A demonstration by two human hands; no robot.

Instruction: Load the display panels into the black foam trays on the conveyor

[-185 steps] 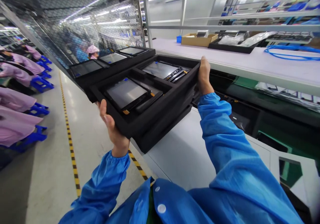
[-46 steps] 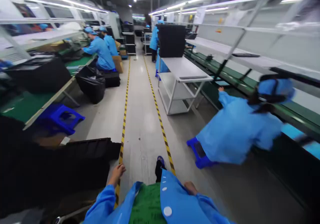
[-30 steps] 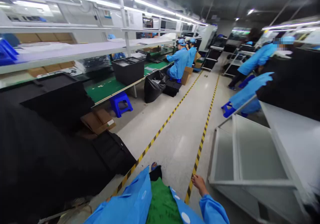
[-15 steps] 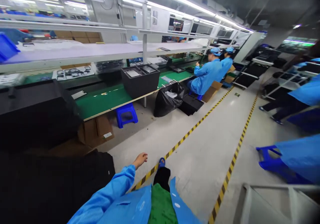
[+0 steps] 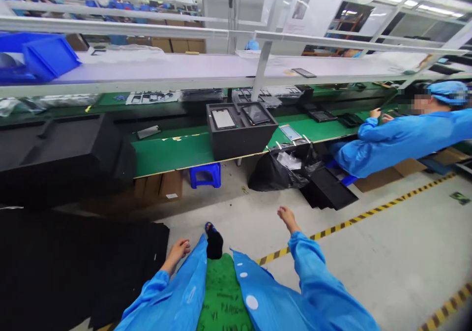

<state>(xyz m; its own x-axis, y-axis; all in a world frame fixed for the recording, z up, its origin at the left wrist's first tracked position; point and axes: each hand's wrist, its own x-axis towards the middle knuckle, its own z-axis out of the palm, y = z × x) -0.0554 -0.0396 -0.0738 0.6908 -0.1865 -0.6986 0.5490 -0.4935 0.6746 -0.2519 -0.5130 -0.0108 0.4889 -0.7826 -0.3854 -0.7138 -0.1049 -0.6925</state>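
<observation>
L hand (image 5: pixel 178 255) open, empty, fingers loose; R hand (image 5: pixel 288 219) open too, nothing held. Nearest L hand: black foam stack (image 5: pixel 81 267), matte, blocky, in front of green bench (image 5: pixel 173 151). R hand is above grey floor, yellow-black tape (image 5: pixel 332 225) further right. Foam box (image 5: pixel 239 141) at bench edge, bare screens (image 5: pixel 223 119) in square wells; black trash bag (image 5: pixel 280 171) below. Risk: bump at edge could tip box, crack glass. Co-worker (image 5: pixel 401 136) seated by bench, right.

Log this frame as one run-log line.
left hand: empty, beside black foam stack | right hand: empty, above floor
</observation>
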